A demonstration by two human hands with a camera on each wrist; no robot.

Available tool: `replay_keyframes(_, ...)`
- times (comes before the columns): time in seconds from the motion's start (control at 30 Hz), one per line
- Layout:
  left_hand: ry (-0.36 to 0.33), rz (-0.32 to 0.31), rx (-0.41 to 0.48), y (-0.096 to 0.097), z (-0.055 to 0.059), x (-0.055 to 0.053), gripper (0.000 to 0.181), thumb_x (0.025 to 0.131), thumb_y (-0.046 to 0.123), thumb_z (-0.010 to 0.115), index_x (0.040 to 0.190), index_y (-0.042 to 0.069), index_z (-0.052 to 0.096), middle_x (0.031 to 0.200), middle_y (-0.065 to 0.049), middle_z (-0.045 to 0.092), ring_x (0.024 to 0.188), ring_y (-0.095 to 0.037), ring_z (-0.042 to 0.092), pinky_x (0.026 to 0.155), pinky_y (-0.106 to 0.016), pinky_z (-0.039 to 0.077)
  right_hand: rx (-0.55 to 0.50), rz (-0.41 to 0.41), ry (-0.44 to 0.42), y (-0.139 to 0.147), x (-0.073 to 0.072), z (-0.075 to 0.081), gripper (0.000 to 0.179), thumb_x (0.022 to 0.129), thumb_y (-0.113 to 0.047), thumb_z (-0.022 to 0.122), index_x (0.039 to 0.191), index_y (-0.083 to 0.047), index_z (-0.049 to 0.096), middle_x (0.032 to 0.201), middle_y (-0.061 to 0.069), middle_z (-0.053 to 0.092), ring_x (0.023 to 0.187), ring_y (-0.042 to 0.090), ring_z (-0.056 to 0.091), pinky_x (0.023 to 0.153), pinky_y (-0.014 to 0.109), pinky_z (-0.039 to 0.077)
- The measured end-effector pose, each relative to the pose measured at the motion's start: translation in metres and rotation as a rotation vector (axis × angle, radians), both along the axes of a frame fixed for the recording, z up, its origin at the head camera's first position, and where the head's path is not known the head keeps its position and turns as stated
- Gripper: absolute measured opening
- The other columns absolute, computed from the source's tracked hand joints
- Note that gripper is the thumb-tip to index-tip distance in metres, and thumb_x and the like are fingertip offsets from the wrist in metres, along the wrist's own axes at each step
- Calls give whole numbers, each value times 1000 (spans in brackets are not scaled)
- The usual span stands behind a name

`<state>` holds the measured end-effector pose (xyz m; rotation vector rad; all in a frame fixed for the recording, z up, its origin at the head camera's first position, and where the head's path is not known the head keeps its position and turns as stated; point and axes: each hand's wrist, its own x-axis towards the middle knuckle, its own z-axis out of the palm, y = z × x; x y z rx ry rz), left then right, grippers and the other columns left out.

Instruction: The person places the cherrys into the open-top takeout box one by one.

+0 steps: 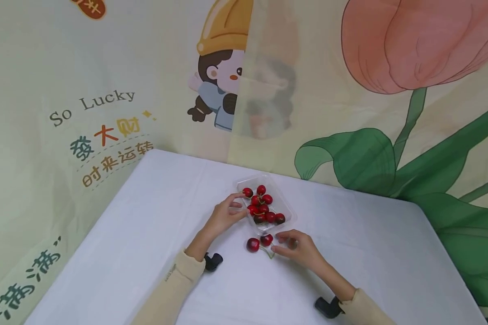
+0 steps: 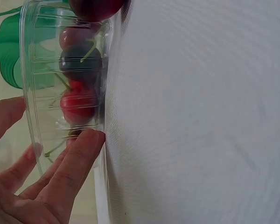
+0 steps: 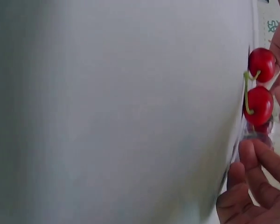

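A clear plastic box [image 1: 286, 205] holds several dark red cherries [image 1: 267, 199]. At its left side my left hand [image 1: 226, 215] touches the box with extended fingers; in the left wrist view, fingertips [image 2: 86, 140] lie against the ribbed wall. Two cherries joined by green stems lie on the table in front of the box: one cherry [image 1: 253, 245] to the left, the other cherry [image 1: 266, 239] close to the box's front edge. Just right of this pair is my right hand [image 1: 298, 247], its fingers loosely bent with a gap between thumb and forefinger, holding nothing.
A white cloth covers the table [image 1: 138, 234]. Behind it hangs a printed curtain [image 1: 179, 67] with a cartoon figure, lettering and a large tulip. Black camera mounts [image 1: 328, 308] sit at both wrists, below beige sleeves [image 1: 175, 284].
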<state>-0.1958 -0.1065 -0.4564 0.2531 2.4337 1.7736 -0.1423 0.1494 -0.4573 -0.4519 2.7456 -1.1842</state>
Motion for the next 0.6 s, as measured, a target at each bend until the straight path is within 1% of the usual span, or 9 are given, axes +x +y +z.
replay_keyframes(0.2,-6,4,0,-1,-2,0,53,90,18,71,138,10,51,119,-22,63,105,-38,65,86,-44,57,-12,-38,-51,-12,-4,-3,34,79,-23,82,104,-2,72,88,4,65,70,14,48,55,19,41)
replay_keyframes(0.3,-6,5,4,-1,-2,0,52,90,19,71,138,10,51,118,-22,63,104,-38,65,86,-44,57,7,-82,-76,-17,-6,-4,34,76,-25,84,101,-5,73,87,1,63,69,14,47,55,20,40)
replay_keyframes(0.43,-4,2,-3,-1,0,1,53,90,19,71,138,10,50,119,-21,63,104,-38,65,86,-44,57,55,-159,-75,-23,-6,-5,35,72,-31,87,97,-10,75,85,-2,63,72,14,48,57,22,41)
replay_keyframes(0.53,-7,-4,-12,-1,1,1,54,91,18,70,139,10,50,119,-21,63,105,-38,65,86,-44,57,73,-179,-64,-27,-5,-4,34,72,-32,87,95,-10,75,83,-3,62,72,14,48,57,23,41)
replay_keyframes(0.6,-8,-8,-17,-1,1,1,53,91,18,70,139,10,49,120,-21,62,105,-38,65,86,-44,57,73,-176,-58,-27,-4,-5,33,73,-32,86,95,-9,75,80,-3,61,70,13,47,55,22,39)
